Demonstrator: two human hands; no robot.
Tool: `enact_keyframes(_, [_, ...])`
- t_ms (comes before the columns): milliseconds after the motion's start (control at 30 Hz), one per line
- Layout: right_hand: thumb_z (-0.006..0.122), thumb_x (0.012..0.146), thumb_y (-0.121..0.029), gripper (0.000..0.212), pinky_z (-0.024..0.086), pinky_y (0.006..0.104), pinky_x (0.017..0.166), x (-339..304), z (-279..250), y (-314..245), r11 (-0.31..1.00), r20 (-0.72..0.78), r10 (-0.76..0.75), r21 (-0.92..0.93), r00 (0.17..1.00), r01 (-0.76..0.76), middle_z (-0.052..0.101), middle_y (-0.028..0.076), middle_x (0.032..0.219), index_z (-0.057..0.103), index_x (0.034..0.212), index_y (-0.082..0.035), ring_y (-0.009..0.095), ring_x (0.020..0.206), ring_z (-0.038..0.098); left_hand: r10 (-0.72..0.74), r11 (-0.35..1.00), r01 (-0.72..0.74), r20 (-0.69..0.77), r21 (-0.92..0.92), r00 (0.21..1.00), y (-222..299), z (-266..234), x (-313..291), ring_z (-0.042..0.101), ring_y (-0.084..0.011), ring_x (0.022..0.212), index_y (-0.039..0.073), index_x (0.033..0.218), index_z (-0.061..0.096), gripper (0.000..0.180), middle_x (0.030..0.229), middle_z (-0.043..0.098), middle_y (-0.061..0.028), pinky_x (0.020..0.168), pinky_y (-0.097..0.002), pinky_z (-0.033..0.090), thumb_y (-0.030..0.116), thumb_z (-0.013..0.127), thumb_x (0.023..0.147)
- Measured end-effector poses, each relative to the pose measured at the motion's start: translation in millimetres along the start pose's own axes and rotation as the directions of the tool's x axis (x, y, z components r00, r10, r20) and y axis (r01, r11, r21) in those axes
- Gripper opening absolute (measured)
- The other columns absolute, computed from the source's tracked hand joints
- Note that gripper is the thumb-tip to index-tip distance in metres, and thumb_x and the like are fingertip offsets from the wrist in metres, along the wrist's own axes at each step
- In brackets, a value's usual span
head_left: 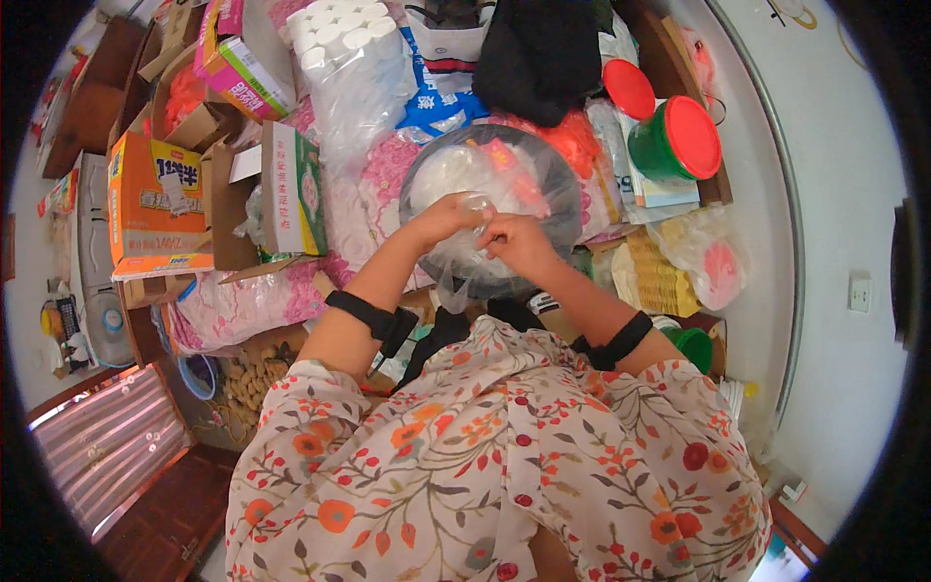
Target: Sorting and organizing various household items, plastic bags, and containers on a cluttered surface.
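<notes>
Both my hands are over a wide dark grey basin (565, 179) in front of me. My left hand (452, 220) is closed on a thin clear plastic bag (460, 254), fingers and thumb pinching its film. Close beside it, my right hand (522, 242) pinches the same film, with its fingertips near those of the left. Part of the bag hangs down over the basin's near rim. Inside the basin lies more clear and whitish plastic (448, 177), with a pink and red packet (509, 167) at the far side. What the bag holds, if anything, I cannot make out.
Left of the basin stand an orange carton (155, 209) and an open cardboard box (291, 194). White paper rolls (344, 34) in plastic and a black cloth (538, 58) lie beyond. A green tub with a red lid (692, 138) and yellow stacked material (659, 272) are at right.
</notes>
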State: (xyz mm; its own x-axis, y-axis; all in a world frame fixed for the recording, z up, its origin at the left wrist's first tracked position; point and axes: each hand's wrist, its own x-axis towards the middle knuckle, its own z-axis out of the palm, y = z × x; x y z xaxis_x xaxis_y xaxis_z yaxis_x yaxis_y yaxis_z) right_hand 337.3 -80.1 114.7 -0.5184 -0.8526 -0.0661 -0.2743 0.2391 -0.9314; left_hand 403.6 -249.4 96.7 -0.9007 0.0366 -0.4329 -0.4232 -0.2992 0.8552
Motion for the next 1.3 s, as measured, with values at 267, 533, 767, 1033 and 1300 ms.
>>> enact_keyframes(267, [0.056,0.081,-0.006,0.016,0.048,0.0272,0.059,24,-44,5,0.950,0.050,0.281,0.130,0.958,-0.285,0.066,0.007,0.087,0.061,0.095,-0.001,0.012,0.071,0.062,0.296,0.834,-0.300,0.082,0.464,0.952,1,-2,-6,0.055,-0.0143,0.090,0.008,0.106,0.056,0.038,0.096,0.059,-0.0032,0.082,-0.0281,0.043,0.003,0.068,0.070])
enact_keyframes(533, [0.045,0.087,-0.009,0.022,0.043,0.0245,0.054,39,-38,13,0.876,0.236,0.387,0.208,0.891,-0.435,0.061,0.008,0.096,0.052,0.108,-0.005,0.012,0.077,0.057,0.513,0.434,-0.323,0.064,0.841,0.856,-2,3,0,0.058,-0.0290,0.083,0.010,0.104,0.054,0.046,0.088,0.059,-0.0096,0.074,-0.0346,0.046,-0.007,0.061,0.061])
enact_keyframes(767, [0.052,0.086,-0.019,0.014,0.036,0.0208,0.046,50,-37,-2,0.767,0.282,0.534,0.233,0.797,-0.597,0.053,0.002,0.076,0.054,0.093,-0.006,0.009,0.056,0.048,0.703,0.207,-0.294,0.067,0.933,0.708,1,9,-1,0.056,-0.0300,0.076,0.008,0.081,0.049,0.026,0.081,0.049,-0.0087,0.058,-0.0381,0.045,-0.003,0.058,0.060])
enact_keyframes(1033, [0.069,0.073,-0.012,0.017,0.035,0.0217,0.046,53,-35,12,0.790,0.040,0.477,0.418,0.878,-0.448,0.051,-0.002,0.066,0.054,0.076,-0.007,0.008,0.055,0.046,0.780,0.119,-0.358,0.136,0.926,0.611,24,8,-8,0.054,-0.0269,0.072,0.009,0.079,0.049,0.020,0.080,0.050,-0.0071,0.062,-0.0364,0.041,0.007,0.063,0.066])
enact_keyframes(1300, [0.072,0.066,-0.008,0.026,0.037,0.0292,0.052,49,-33,35,0.974,-0.336,0.188,-0.059,0.923,-0.220,0.049,0.003,0.059,0.047,0.063,-0.003,0.014,0.052,0.043,0.589,0.102,-0.185,0.090,0.977,0.803,-18,-18,-14,0.054,-0.0300,0.062,0.009,0.068,0.056,0.022,0.065,0.057,-0.0090,0.058,-0.0387,0.040,0.026,0.056,0.082])
